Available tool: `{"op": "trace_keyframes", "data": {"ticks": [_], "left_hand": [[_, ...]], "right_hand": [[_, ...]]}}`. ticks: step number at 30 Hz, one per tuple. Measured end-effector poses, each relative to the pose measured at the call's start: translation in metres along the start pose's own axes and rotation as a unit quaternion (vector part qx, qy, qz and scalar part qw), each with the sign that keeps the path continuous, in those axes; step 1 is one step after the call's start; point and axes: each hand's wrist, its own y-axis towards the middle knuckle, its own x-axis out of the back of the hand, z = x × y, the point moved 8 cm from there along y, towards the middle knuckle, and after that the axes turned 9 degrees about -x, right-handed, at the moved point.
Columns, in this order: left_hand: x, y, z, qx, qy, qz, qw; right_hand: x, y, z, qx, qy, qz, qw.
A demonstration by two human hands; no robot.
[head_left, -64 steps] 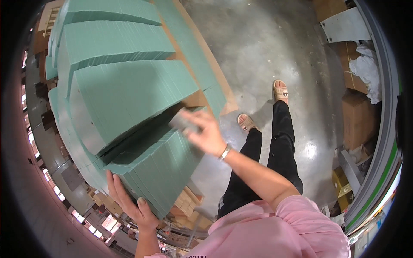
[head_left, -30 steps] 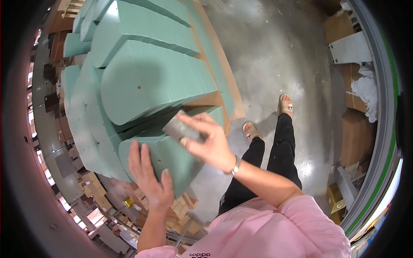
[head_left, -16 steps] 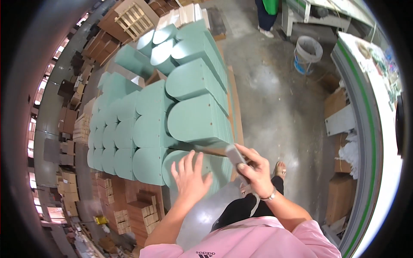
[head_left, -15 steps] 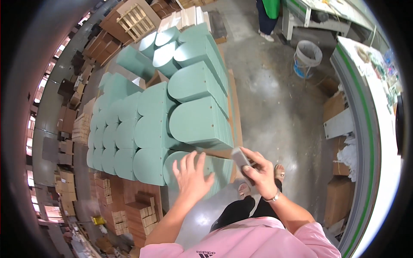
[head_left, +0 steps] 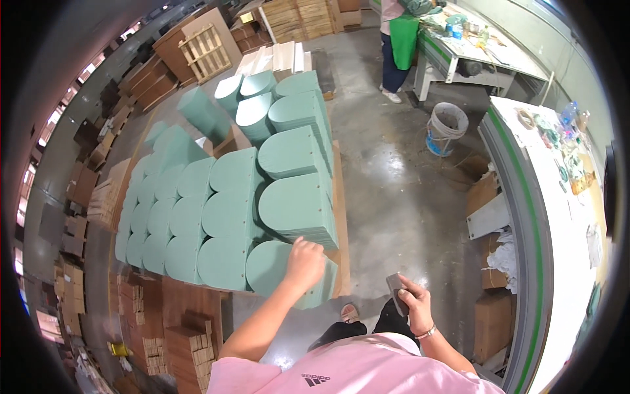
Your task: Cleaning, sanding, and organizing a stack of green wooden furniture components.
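Observation:
Pale green panels with rounded ends stand in several stacks to the left of centre. My left hand (head_left: pixel 306 264) is over the nearest right stack, its fingers curled at the far edge of the top green panel (head_left: pixel 268 268); the fingertips are partly hidden. My right hand (head_left: pixel 416 305) hangs over the floor, right of that stack. It is closed round a slim grey-brown block (head_left: pixel 396 293) that looks like a sanding block, with the thumb on its face. The block touches no panel.
Brown board (head_left: pixel 342 279) lies under the stacks. On the right runs a long white-topped bench (head_left: pixel 558 230) with a green-striped edge, cardboard boxes (head_left: pixel 493 322) beneath it. A white-and-blue bucket (head_left: pixel 447 128) stands ahead, and a person in a green apron (head_left: pixel 403 43) is beyond.
My left hand's spread fingers have curled in at the nearest stack. My right hand has moved away from the stack, to the right and lower, still holding the block. The view has tilted up.

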Motion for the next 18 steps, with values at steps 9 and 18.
{"op": "trace_keyframes", "data": {"ticks": [9,18], "left_hand": [[0.023,0.013,-0.029,-0.018,0.013,-0.017,1.0],[0.017,0.012,-0.147,-0.132,-0.238,0.01,0.962]], "right_hand": [[0.041,-0.027,-0.01,0.036,0.028,-0.063,0.997],[0.113,-0.051,0.009,0.096,-0.127,-0.213,0.964]]}}
